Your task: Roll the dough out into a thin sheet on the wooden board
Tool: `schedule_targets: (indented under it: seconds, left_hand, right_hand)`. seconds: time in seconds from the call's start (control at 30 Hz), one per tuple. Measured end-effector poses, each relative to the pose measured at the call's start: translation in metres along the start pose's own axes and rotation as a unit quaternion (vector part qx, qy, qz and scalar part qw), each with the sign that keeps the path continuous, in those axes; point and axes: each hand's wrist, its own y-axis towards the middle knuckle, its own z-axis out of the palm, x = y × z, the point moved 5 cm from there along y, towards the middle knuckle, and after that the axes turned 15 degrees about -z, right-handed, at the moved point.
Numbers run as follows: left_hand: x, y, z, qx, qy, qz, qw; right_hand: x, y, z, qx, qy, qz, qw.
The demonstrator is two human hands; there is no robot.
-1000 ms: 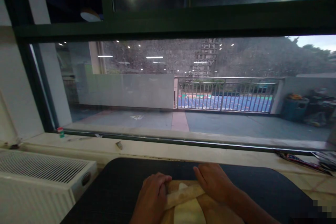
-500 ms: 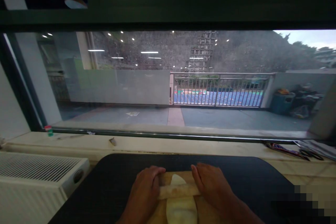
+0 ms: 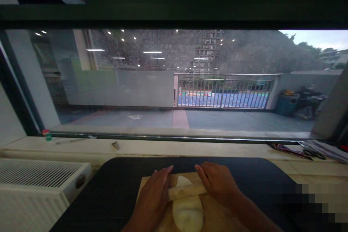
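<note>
- Dark counter (image 3: 114, 188) by a window (image 3: 174, 83).
- Rolling pin (image 3: 187, 191), across pale dough (image 3: 188, 214) on a wooden board (image 3: 213, 208), has edged toward the dough's far tip: probably mid-stroke.
- Left hand (image 3: 154, 196) and right hand (image 3: 219, 184) cover its ends; can't tell whether fingers grip.

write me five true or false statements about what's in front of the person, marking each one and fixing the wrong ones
1. The rolling pin lies across the dough. True.
2. Both hands are at the same end of the rolling pin. False: the left hand is at its left end, the right hand at its right end.
3. The dough lies on a wooden board. True.
4. The white radiator is to the right of the dark table. False: it is to the left.
5. A small red-topped container stands on the windowsill. True.
</note>
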Motion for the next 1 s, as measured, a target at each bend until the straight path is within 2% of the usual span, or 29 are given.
schedule_targets:
  seconds: [0.07,0.13,0.23,0.33,0.5,0.6,0.77,0.93,1.0]
  left_hand:
    - [-0.006,0.001,-0.003,-0.004,0.044,-0.003,0.999]
    - [-0.012,0.001,-0.005,0.006,0.084,-0.002,0.996]
    - [-0.014,0.001,-0.007,0.011,0.1,-0.009,0.995]
    - [-0.011,0.001,-0.007,0.002,0.089,-0.004,0.996]
    - [-0.018,-0.001,-0.013,0.004,0.103,0.01,0.995]
    - [-0.023,-0.002,-0.018,0.01,0.114,0.003,0.993]
    - [-0.018,-0.005,-0.013,0.032,0.148,0.018,0.988]
    - [-0.018,-0.003,-0.013,0.022,0.143,0.019,0.989]
    - [-0.022,-0.001,-0.016,0.018,0.14,0.009,0.99]
  right_hand:
    - [-0.004,-0.01,0.007,-0.013,0.021,0.021,0.999]
    - [-0.006,-0.011,0.008,0.003,0.021,0.028,0.999]
    - [-0.002,-0.008,-0.004,0.03,0.004,0.025,0.999]
    - [0.009,-0.015,-0.017,0.023,-0.013,0.031,0.999]
    - [0.016,-0.037,-0.003,0.001,-0.007,0.051,0.999]
    - [0.011,-0.029,0.001,0.001,-0.005,0.029,1.0]
    - [0.011,-0.014,-0.016,0.004,-0.01,0.0,1.0]
    - [0.015,-0.034,0.003,-0.037,0.007,0.018,0.999]
    - [0.013,-0.037,0.009,-0.03,0.009,0.026,0.999]
